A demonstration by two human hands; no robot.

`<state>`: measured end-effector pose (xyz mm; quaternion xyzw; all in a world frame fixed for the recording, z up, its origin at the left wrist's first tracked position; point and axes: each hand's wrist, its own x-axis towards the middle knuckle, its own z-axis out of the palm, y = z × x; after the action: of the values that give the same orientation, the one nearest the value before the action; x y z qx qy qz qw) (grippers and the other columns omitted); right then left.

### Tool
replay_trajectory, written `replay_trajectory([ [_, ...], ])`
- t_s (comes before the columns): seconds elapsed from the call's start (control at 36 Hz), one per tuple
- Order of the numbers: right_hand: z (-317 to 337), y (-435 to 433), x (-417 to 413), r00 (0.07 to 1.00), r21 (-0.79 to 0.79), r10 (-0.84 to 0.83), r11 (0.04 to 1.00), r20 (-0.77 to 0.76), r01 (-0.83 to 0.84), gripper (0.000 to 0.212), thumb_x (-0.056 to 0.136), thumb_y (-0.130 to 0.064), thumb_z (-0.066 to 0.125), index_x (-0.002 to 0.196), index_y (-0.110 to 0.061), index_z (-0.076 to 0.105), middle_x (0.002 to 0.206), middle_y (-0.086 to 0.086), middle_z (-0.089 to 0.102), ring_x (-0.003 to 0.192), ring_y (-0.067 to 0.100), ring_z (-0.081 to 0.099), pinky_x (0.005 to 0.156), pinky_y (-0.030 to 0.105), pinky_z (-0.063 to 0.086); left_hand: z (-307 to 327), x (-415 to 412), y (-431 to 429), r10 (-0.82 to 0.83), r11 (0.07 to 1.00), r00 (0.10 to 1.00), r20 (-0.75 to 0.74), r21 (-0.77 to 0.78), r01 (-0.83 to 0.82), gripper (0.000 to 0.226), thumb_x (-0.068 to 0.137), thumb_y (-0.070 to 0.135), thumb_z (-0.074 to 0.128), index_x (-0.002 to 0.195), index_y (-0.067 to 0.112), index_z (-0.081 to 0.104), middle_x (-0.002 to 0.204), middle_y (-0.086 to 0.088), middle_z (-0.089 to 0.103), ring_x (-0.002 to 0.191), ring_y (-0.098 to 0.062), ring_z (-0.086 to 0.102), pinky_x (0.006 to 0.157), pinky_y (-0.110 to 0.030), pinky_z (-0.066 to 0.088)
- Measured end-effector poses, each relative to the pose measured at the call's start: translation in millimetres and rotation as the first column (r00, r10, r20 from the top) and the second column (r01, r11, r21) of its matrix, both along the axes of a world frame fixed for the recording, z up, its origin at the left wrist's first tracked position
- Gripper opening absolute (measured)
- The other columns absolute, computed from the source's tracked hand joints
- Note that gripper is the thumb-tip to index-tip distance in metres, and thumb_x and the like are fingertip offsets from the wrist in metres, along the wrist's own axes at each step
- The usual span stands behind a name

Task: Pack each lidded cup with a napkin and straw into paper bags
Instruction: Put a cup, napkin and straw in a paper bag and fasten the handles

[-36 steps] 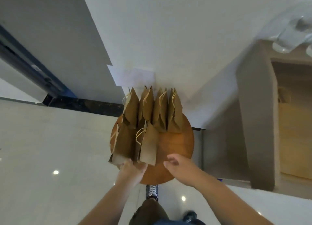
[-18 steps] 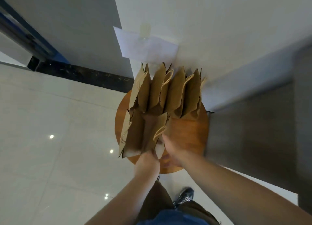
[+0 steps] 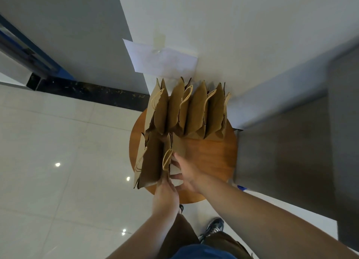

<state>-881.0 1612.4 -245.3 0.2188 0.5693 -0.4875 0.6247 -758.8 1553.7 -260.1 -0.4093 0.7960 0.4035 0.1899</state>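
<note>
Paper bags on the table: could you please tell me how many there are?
6. Back row against the wall: bag one, bag two, bag three, bag four. Front: bag five, bag six beside it. Others may hide behind.

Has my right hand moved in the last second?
Yes. The right hand went from the near rim of the round table leftward onto the right front paper bag.

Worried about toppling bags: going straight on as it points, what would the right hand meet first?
Probably the near paper bag; the right hand seems to be touching its side.
</note>
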Motion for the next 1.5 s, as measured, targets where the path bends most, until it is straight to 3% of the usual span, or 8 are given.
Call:
replay_trajectory([
  [0.31, 33.9, 40.0, -6.0, 0.77, 0.298, 0.458, 0.886, -0.445, -0.355, 0.067, 0.107, -0.039, 0.055, 0.167, -0.038, 0.025, 0.143, 0.002, 0.061, 0.131, 0.034, 0.063, 0.107, 0.049, 0.057, 23.0, -17.5, 9.7, -0.046, 0.998, 0.973, 0.227, -0.022, 0.052, 0.098, 0.098, 0.053, 0.054, 0.165, 0.024, -0.011, 0.174, -0.016, 0.002, 0.146, -0.042, 0.043, 0.109, -0.049, 0.051],
  [0.44, 122.3, 101.8, -41.2, 0.635, 0.381, 0.444, 0.892, -0.632, -0.244, 0.063, 0.104, -0.06, 0.051, 0.16, -0.054, 0.024, 0.163, -0.016, 0.042, 0.08, -0.004, 0.065, 0.052, 0.003, 0.045, 107.8, -67.9, -1.2, -0.298, 0.925, 0.887, 0.352, -0.123, 0.36, 0.08, 0.098, 0.053, 0.05, 0.163, 0.02, 0.017, 0.17, -0.022, 0.016, 0.146, -0.049, 0.039, 0.11, -0.061, 0.048],
  [0.5, 167.6, 128.3, -53.8, 0.596, 0.38, 0.397, 0.911, -0.698, -0.162, 0.061, 0.101, -0.066, 0.05, 0.156, -0.06, 0.025, 0.161, -0.021, 0.043, 0.091, -0.008, 0.064, 0.069, 0.003, 0.046, 152.3, -94.7, -3.7, -0.36, 0.87, 0.867, 0.345, -0.213, 0.445, 0.062, 0.099, 0.06, 0.043, 0.147, 0.021, 0.046, 0.148, -0.019, 0.053, 0.13, -0.04, 0.059, 0.104, -0.057, 0.054],
  [0.58, 236.3, 174.7, -64.9, 0.511, 0.35, 0.322, 0.936, -0.797, -0.043, 0.059, 0.092, -0.075, 0.047, 0.148, -0.066, 0.033, 0.143, -0.028, 0.055, 0.115, -0.01, 0.058, 0.095, 0.023, 0.047, 210.2, -129.0, 5.6, -0.415, 0.859, 0.902, 0.123, -0.275, 0.432, 0.056, 0.099, 0.071, 0.031, 0.096, 0.028, 0.067, 0.082, 0.003, 0.07, 0.076, -0.018, 0.069, 0.082, -0.042, 0.061],
  [0.83, 315.0, 377.8, -76.2, 0.064, 0.184, 0.176, 0.842, -0.982, 0.507, 0.033, 0.096, -0.055, 0.05, 0.127, -0.059, 0.063, 0.121, -0.031, 0.061, 0.108, -0.01, 0.063, 0.074, 0.005, 0.052, 285.6, -169.8, 170.6, -0.748, 0.653, 0.451, -0.487, -0.415, 0.634, 0.05, 0.101, 0.062, 0.045, 0.148, 0.047, 0.043, 0.142, 0.027, 0.054, 0.127, 0.006, 0.052, 0.104, -0.014, 0.042],
  [1.03, 212.3, 549.8, -110.6, 0.459, 0.46, 0.193, 0.665, -0.867, 0.588, 0.03, 0.098, -0.043, 0.065, 0.125, -0.031, 0.07, 0.119, 0.003, 0.07, 0.095, 0.015, 0.069, 0.08, 0.032, 0.055, 265.5, -163.2, 328.4, -0.851, 0.405, 0.098, -0.515, -0.526, 0.748, 0.041, 0.104, 0.044, 0.051, 0.144, 0.045, 0.051, 0.152, 0.027, 0.044, 0.148, 0.005, 0.029, 0.123, -0.022, 0.027],
  [1.25, 152.1, 586.2, -123.6, 0.503, 0.453, 0.195, 0.763, -0.842, 0.461, 0.052, 0.078, -0.073, 0.076, 0.107, -0.033, 0.059, 0.101, -0.009, 0.061, 0.091, 0.018, 0.065, 0.081, 0.036, 0.055, 219.9, -179.3, 439.7, -0.878, 0.477, 0.329, -0.348, -0.57, 0.669, 0.039, 0.099, 0.036, 0.048, 0.136, 0.039, 0.062, 0.144, 0.021, 0.055, 0.15, -0.007, 0.033, 0.127, -0.045, 0.028],
  [1.5, 151.6, 594.9, -125.7, 0.53, 0.385, 0.116, 0.815, -0.84, 0.433, 0.028, 0.076, -0.045, 0.083, 0.081, -0.03, 0.06, 0.083, -0.012, 0.069, 0.086, 0.021, 0.069, 0.078, 0.034, 0.058, 179.7, -151.4, 456.5, -0.837, 0.545, 0.503, -0.214, -0.398, 0.738, 0.047, 0.097, 0.047, 0.046, 0.144, 0.044, 0.051, 0.155, 0.026, 0.036, 0.143, 0.001, 0.032, 0.124, -0.032, 0.033],
])
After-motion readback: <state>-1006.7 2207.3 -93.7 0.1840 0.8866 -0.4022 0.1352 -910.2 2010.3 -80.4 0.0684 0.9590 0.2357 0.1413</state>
